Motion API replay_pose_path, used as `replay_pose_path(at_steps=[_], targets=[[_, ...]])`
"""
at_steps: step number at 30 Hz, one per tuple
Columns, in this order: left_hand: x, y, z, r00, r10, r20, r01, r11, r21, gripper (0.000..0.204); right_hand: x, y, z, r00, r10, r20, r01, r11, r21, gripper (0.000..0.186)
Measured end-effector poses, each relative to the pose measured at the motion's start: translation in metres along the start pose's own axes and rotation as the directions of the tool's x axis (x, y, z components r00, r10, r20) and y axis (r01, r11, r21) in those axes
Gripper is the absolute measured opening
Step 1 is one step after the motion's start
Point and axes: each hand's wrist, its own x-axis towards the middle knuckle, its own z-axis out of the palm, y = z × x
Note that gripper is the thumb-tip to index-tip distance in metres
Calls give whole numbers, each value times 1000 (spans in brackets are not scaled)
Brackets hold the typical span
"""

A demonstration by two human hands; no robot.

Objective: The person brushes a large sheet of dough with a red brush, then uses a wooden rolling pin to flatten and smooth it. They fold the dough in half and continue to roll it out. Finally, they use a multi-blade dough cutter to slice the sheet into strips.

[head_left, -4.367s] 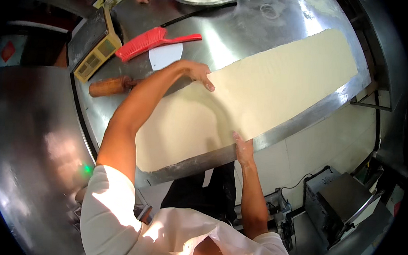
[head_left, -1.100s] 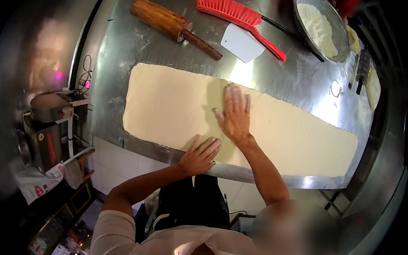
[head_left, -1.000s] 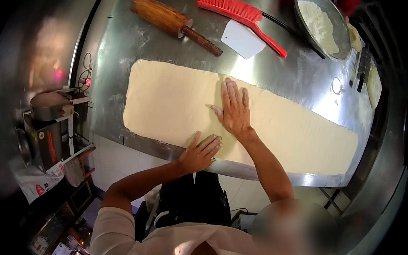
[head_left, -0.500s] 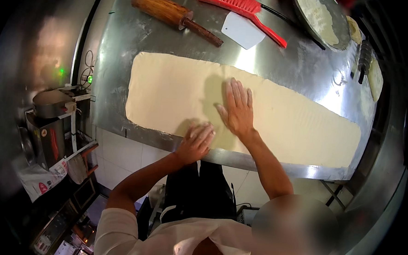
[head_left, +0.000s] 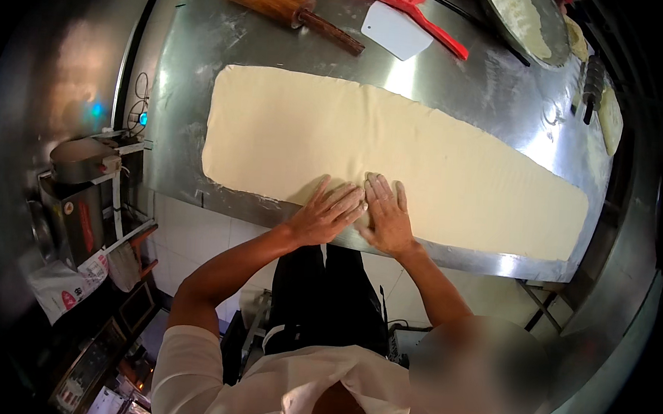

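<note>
A long, flat sheet of pale dough [head_left: 290,130] lies across the metal table [head_left: 197,57], with a slight ridge running from its far edge toward my hands. My left hand [head_left: 329,209] lies on the dough's near edge, palm down, fingers stretched out and dusted with flour. Right beside it, my right hand [head_left: 386,216] rests palm down on the same edge with its fingers extended. The fingertips of the two hands nearly meet. Neither hand holds anything.
Beyond the dough lie a wooden rolling pin [head_left: 271,1], a white scraper [head_left: 397,30] and a red brush [head_left: 431,23]. A metal bowl of flour [head_left: 525,26] stands at the far right, near a dark ridged roller [head_left: 593,87]. Shelving with a metal container [head_left: 79,160] stands at left.
My right hand has drawn back from the middle of the dough to its near edge, next to my left hand. My left hand has shifted slightly right, its fingers straighter. A ridge now shows.
</note>
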Motion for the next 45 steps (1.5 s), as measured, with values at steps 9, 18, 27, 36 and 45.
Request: replay_pose_path(at_steps=[9, 18, 27, 36, 45], targets=[[1, 2, -7, 998, -64, -7, 64, 998, -23, 41, -9, 18, 17, 963, -115, -245, 97, 992, -87, 69], [7, 4, 7, 999, -42, -19, 42, 999, 11, 44, -31, 10, 13, 946, -180, -269, 137, 976, -172, 44], [7, -1, -25, 955, 14, 295, 6, 998, -69, 62, -36, -3, -5, 985, -38, -168, 40, 999, 9, 62], [6, 5, -16, 933, -199, 301, 176, 979, 102, 78, -9, -9, 11, 997, 62, -35, -67, 988, -137, 77], [-7, -8, -25, 924, -197, 328, 145, 973, 179, 78, 35, -6, -2, 997, -77, 11, 78, 996, -39, 78]])
